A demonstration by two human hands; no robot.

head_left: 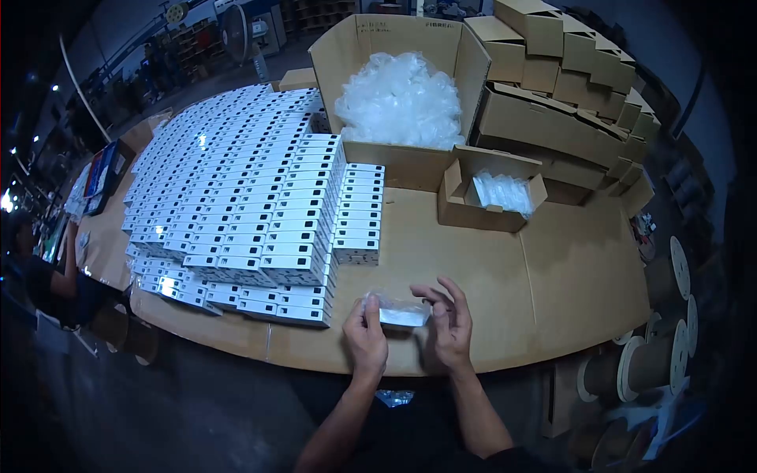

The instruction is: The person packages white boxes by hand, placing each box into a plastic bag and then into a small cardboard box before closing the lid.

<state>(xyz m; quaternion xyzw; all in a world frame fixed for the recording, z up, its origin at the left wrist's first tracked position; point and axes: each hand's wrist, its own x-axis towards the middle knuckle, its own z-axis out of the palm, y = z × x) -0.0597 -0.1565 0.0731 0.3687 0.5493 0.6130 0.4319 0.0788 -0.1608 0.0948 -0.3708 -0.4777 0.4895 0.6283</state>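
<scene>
My left hand (367, 339) grips the left end of a small white box in a clear plastic bag (404, 317), its thumb laid along the near side. Just off the box's other end is my right hand (450, 329), its fingers raised and spread apart, with the thumb close to the bag's edge. Both hands are over the front part of the cardboard-covered table (473, 272). Left of them rise stacked rows of flat white boxes (296, 205) with black squares on their ends.
A large open carton (394, 162) full of clear plastic bags (402, 98) stands at the back. Before it, a smaller carton (481, 217) holds bagged items (503, 193). Folded cartons (544, 118) pile up at back right. Cable spools (658, 359) stand beyond the right edge; a person (47, 272) is far left.
</scene>
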